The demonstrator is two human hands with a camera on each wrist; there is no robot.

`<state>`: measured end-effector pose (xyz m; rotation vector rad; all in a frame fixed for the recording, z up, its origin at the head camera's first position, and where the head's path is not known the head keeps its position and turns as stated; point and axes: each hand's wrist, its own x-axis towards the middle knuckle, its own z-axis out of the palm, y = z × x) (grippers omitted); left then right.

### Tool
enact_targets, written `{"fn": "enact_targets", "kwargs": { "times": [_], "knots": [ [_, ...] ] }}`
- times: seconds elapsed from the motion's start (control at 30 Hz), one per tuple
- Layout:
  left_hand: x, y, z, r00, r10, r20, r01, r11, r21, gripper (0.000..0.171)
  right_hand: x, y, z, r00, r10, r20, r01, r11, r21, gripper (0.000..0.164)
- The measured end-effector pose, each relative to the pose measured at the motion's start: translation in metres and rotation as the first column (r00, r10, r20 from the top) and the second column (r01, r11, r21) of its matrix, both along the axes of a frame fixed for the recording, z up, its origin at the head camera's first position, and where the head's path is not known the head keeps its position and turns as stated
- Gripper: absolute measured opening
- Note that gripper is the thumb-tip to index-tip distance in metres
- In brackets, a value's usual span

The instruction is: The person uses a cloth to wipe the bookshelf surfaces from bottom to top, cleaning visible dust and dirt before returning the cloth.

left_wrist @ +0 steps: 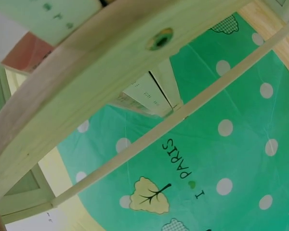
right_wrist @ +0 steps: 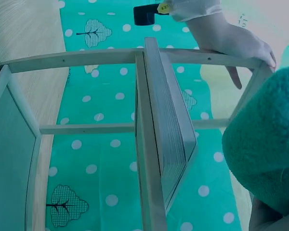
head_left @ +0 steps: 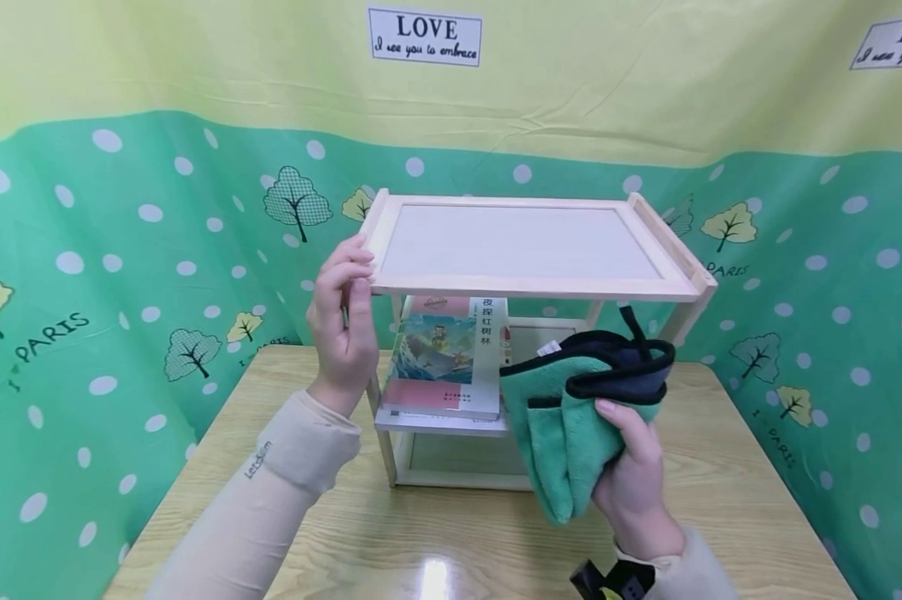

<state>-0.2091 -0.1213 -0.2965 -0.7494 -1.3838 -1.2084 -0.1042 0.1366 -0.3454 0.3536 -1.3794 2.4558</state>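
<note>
A small light-wood shelf rack (head_left: 522, 287) with a pale top board stands on the table. My left hand (head_left: 348, 337) grips the left edge of that top board, fingers on top and thumb at the front corner. In the right wrist view the left hand (right_wrist: 238, 43) shows at the corner of the frame. Bunched in my right hand (head_left: 638, 479) is a green cloth (head_left: 563, 433) with black edging and a dark blue side. It hangs in front of the rack's right half. Part of the right palm is hidden behind the cloth.
Books (head_left: 451, 354) lie on the middle shelf, the top one with a pink and blue illustrated cover. Below it is a bottom shelf (head_left: 466, 479). The rack stands on a wood-grain table (head_left: 391, 542), with a green and yellow printed curtain (head_left: 196, 208) behind and beside it.
</note>
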Motion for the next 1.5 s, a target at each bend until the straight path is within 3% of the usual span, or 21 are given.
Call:
{"fn": "enact_targets", "kwargs": {
  "times": [0.27,0.5,0.8,0.97,1.23,1.37,1.5],
  "knots": [
    [0.001,-0.001,0.000,1.000,0.006,0.018,-0.007,1.000,0.003,0.014,-0.006,-0.014,0.010,0.997,0.064,0.050,-0.066,0.997,0.050,0.022],
    [0.001,-0.003,0.002,1.000,0.005,0.025,-0.005,1.000,0.019,0.017,-0.014,-0.028,0.020,0.993,0.116,0.016,-0.117,0.986,0.117,0.021],
    [0.003,-0.005,0.005,0.999,-0.041,0.013,0.041,0.998,0.046,0.021,-0.024,-0.052,0.029,0.991,0.125,0.045,-0.132,0.966,0.224,0.020],
    [0.003,-0.008,0.007,1.000,-0.027,0.012,0.026,0.999,0.024,0.022,-0.030,-0.064,0.030,0.990,0.129,0.051,-0.138,0.943,0.303,0.016],
    [0.006,-0.013,0.011,0.999,0.009,0.034,-0.008,1.000,-0.021,0.023,-0.038,-0.088,0.029,0.984,0.173,-0.029,-0.153,0.928,0.340,0.031],
    [0.007,-0.013,0.013,0.999,0.015,0.045,-0.014,1.000,-0.020,0.023,-0.042,-0.104,0.027,0.979,0.186,-0.080,-0.140,0.907,0.396,0.041],
    [0.009,-0.015,0.015,0.998,0.009,0.060,-0.008,1.000,-0.016,0.024,-0.042,-0.118,0.029,0.980,0.186,-0.064,-0.137,0.879,0.456,0.044]
  ]
}}
